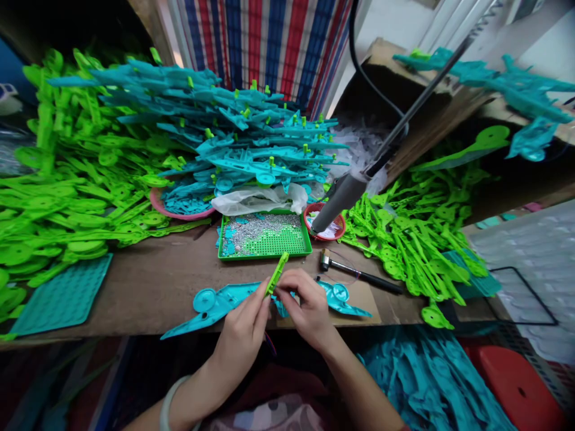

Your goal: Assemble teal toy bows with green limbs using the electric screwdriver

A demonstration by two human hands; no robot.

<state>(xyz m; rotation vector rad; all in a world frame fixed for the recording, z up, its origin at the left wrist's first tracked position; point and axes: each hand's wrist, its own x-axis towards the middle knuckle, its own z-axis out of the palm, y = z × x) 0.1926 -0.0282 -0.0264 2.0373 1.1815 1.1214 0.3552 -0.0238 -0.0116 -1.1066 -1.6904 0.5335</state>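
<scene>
Between my two hands, over the bench's front edge, is a slim lime-green plastic part point(277, 273), its far end tilted up. My left hand point(245, 320) pinches it near its lower end. The closed fingers of my right hand point(308, 305) meet at its near end; whatever is between those fingertips is too small or hidden to make out. Under my hands lies a long turquoise plastic piece point(220, 301), its middle covered by them. Its right end point(345, 296) rests on a flat brown sheet point(366, 296).
A green tray point(269, 252) holds small metal bits. A hammer point(359, 275) lies right of it, below a grey electric screwdriver point(341, 203) hanging over a red basket point(335, 230). Turquoise parts point(251, 137) and lime-green parts point(67, 203) are piled behind and left; more green parts point(408, 239) lie right.
</scene>
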